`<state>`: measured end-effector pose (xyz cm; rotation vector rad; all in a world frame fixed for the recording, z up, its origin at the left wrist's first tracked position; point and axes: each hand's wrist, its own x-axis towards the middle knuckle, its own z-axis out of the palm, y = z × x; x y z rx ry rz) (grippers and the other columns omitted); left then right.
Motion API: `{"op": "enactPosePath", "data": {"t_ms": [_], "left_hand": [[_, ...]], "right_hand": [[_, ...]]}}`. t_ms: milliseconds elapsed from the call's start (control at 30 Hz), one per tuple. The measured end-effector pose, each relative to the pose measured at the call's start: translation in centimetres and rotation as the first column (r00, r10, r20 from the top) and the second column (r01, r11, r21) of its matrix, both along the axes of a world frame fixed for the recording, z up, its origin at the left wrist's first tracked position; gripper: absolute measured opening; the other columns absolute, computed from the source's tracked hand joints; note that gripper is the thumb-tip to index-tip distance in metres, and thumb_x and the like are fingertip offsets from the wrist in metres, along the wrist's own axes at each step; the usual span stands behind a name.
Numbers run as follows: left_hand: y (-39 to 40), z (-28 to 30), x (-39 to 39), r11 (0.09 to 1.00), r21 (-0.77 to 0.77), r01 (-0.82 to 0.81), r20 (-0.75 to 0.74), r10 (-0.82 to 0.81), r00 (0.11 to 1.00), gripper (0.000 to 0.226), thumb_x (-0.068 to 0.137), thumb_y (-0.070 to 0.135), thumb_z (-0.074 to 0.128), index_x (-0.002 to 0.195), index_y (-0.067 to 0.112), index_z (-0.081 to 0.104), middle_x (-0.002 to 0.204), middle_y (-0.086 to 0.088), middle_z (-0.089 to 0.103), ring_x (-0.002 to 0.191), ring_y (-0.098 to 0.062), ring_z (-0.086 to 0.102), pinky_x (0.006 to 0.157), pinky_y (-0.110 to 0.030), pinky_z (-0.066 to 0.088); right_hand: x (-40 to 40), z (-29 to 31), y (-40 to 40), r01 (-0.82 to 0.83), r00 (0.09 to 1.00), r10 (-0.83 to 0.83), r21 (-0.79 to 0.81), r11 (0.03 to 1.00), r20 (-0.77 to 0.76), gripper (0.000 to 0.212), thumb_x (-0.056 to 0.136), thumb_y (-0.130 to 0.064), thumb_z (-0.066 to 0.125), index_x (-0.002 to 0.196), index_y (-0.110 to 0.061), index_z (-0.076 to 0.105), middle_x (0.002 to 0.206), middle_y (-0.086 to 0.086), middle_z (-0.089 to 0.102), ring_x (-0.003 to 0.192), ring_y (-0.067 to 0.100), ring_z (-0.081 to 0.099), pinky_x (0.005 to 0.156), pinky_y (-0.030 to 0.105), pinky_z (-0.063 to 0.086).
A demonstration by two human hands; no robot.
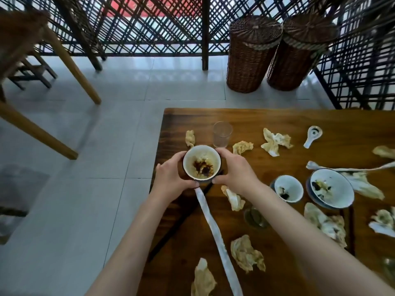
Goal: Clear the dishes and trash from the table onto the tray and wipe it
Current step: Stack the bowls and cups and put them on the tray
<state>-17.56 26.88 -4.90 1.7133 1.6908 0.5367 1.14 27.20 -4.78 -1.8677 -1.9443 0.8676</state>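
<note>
head cam: left hand (171,178) and right hand (233,169) are both cupping the dirty bowl (202,163) at the table (267,118) edge, clearing dishes. no tray visible, so it's needing finding next.

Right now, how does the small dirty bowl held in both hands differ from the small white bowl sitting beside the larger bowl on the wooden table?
The held small dirty bowl is gripped between the left hand and right hand at the table's left edge; the small white bowl rests untouched beside the larger bowl. The held bowl's inside is yellow-stained; the resting one's is mostly white. Both hold dark residue.
</note>
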Motion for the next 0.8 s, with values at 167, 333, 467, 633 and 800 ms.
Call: {"op": "enactPosePath", "data": {"t_ms": [167, 333, 467, 633, 800], "left_hand": [[-0.1, 3.4, 2.8, 0.996, 0.057, 0.062, 0.038, -0.065, 0.997, 0.087, 0.056, 0.03, 0.088, 0.132, 0.025, 0.047, 0.124, 0.006, 0.058, 0.118, -0.016, 0.05, 0.105, -0.052, 0.034], [-1.3, 5.9, 8.4, 0.987, 0.067, 0.149, 0.059, -0.153, 0.987, 0.087, 0.056, 0.028, 0.089, 0.132, 0.026, 0.047, 0.122, 0.008, 0.059, 0.117, -0.015, 0.05, 0.106, -0.05, 0.034], [-3.1, 6.6, 14.4, 0.976, 0.083, 0.203, 0.041, -0.207, 0.977, 0.086, 0.056, 0.034, 0.088, 0.132, 0.027, 0.047, 0.122, 0.008, 0.059, 0.117, -0.016, 0.051, 0.106, -0.051, 0.033], [-4.4, 5.5, 21.5, 0.973, 0.07, 0.22, -0.042, -0.218, 0.975, 0.088, 0.055, 0.042, 0.086, 0.133, 0.029, 0.046, 0.12, 0.005, 0.062, 0.116, -0.02, 0.052, 0.107, -0.052, 0.029], [-5.2, 3.4, 26.3, 0.976, 0.041, 0.213, -0.182, -0.203, 0.962, 0.086, 0.055, 0.051, 0.083, 0.13, 0.032, 0.046, 0.121, 0.01, 0.061, 0.118, -0.017, 0.05, 0.107, -0.054, 0.023]], "right_hand": [[3.4, 3.9, -1.2, 0.035, 0.999, -0.032, 0.06, 0.998, -0.042, 0.08, 0.061, -0.024, 0.085, 0.13, -0.027, 0.045, 0.121, -0.003, 0.06, 0.112, 0.018, 0.054, 0.091, 0.037, 0.048], [8.9, 6.6, -3.8, 0.103, 0.995, -0.102, 0.074, 0.992, -0.02, 0.082, 0.059, -0.025, 0.087, 0.131, -0.026, 0.046, 0.121, -0.005, 0.061, 0.112, 0.016, 0.054, 0.089, 0.031, 0.047], [14.9, 7.4, -6.5, 0.146, 0.989, -0.146, 0.076, 0.986, 0.0, 0.083, 0.058, -0.023, 0.086, 0.132, -0.026, 0.047, 0.123, -0.006, 0.06, 0.115, 0.017, 0.053, 0.091, 0.03, 0.044], [21.9, 6.8, -8.2, 0.156, 0.988, -0.157, 0.039, 0.987, 0.005, 0.079, 0.057, -0.022, 0.087, 0.127, -0.028, 0.049, 0.118, -0.007, 0.062, 0.113, 0.016, 0.054, 0.09, 0.034, 0.046], [26.6, 4.3, -8.6, 0.113, 0.994, -0.113, -0.022, 0.993, -0.012, 0.071, 0.06, -0.022, 0.085, 0.122, -0.028, 0.051, 0.111, -0.009, 0.063, 0.106, 0.014, 0.057, 0.083, 0.031, 0.048]]}}
